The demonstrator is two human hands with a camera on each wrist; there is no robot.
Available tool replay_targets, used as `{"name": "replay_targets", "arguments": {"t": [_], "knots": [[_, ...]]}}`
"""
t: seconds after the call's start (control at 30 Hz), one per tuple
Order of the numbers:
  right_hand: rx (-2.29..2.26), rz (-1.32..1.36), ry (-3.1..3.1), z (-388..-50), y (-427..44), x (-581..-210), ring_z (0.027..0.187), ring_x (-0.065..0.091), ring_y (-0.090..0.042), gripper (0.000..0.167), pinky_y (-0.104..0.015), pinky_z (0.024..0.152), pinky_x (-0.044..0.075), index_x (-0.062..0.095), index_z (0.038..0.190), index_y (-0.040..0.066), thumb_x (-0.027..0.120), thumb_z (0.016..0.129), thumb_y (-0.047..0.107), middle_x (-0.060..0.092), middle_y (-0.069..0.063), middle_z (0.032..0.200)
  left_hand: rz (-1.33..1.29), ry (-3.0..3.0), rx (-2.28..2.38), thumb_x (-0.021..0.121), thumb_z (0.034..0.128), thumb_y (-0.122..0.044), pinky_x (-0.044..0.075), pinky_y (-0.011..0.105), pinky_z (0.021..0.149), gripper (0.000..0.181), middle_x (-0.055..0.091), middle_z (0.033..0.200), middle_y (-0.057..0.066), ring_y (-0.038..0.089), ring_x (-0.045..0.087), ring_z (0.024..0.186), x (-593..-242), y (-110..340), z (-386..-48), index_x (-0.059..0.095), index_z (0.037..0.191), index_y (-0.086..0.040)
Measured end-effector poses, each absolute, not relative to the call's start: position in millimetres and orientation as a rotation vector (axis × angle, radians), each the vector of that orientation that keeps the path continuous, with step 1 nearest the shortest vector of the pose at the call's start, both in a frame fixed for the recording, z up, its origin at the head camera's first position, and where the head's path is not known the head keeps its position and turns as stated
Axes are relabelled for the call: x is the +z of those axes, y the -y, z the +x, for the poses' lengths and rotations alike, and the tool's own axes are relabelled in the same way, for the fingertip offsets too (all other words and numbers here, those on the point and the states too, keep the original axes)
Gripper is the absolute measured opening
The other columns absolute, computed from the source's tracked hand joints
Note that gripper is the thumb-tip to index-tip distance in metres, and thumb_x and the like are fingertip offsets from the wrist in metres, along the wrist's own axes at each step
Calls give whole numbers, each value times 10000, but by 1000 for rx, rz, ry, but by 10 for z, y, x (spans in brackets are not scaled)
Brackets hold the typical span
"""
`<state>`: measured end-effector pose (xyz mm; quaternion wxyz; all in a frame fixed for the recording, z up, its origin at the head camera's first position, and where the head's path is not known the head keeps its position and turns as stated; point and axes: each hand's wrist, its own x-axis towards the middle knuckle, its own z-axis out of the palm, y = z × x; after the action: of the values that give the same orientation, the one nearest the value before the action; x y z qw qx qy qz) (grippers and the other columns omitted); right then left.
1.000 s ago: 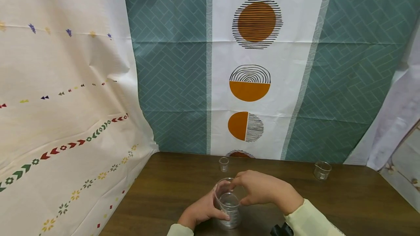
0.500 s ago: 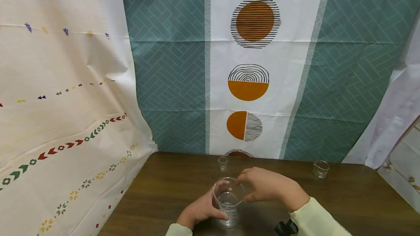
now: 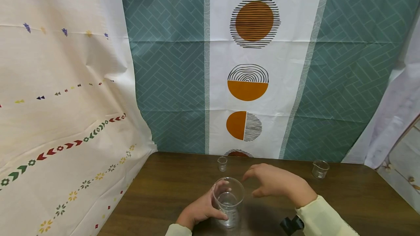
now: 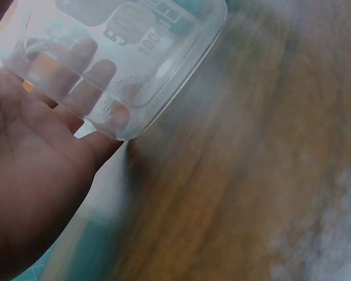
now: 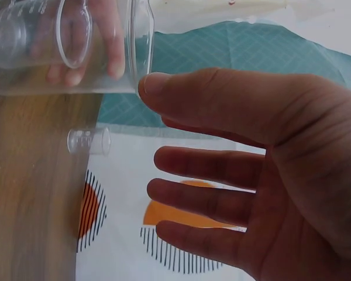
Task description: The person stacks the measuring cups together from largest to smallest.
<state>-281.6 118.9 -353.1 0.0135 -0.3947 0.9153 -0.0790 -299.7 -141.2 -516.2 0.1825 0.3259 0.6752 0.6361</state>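
Note:
A large clear beaker stands upright on the table near its front, with a smaller beaker nested inside it. My left hand holds the large beaker from the left, thumb in front and fingers curled round the back. In the left wrist view, the large beaker's lower wall bears printed numbers, and fingers show through the glass. Just right of the rim, my right hand hovers apart from the glass with spread, relaxed fingers and holds nothing. Its thumb overlaps the rim's edge in the right wrist view.
A tiny beaker stands at the back of the brown wooden table. Another short, wide beaker is at the back right. Patterned cloth hangs behind the table, and a cream cloth hangs on the left.
My right hand has drawn away from the large beaker's rim, up and to the right, and its fingers have come out from over the mouth. The left hand keeps its hold.

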Motion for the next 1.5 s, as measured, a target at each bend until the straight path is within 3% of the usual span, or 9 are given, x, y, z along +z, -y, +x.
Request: {"name": "replay_targets", "arguments": {"t": [0.9,1.2,1.33,1.5], "knots": [[-295,-1162,-2850,-2921,-1450,-3587,1046,613,-187,388,-387,904,498,685,1107,188,795,739,245,658,34,1121,930,-1934,1774,828,744,-88,388,182,1019,879,431,1469,64,47,410,1336,-5136,1425,-2981,306,1429,-264],[-303,-1127,-2854,-2945,-1532,-3661,1054,617,-220,390,-402,897,500,683,1105,166,794,739,244,669,0,1135,948,-1892,1787,826,751,-98,397,209,1031,904,371,1501,189,30,420,1320,-5142,1424,-2980,269,1461,-145],[-311,-1115,-2850,-2943,-1561,-3674,1058,617,-226,388,-411,889,500,683,1103,182,797,739,255,666,3,1142,954,-1881,1792,823,753,-92,397,209,1032,923,339,1509,235,72,409,1342,-5135,1424,-2978,241,1469,-91],[-331,-1094,-2847,-2976,-1594,-3695,1067,613,-213,392,-409,897,499,682,1105,203,800,735,258,662,19,1145,956,-1891,1794,826,746,-86,395,218,1040,905,356,1507,217,183,386,1380,-5131,1421,-2975,267,1456,-122]]}}
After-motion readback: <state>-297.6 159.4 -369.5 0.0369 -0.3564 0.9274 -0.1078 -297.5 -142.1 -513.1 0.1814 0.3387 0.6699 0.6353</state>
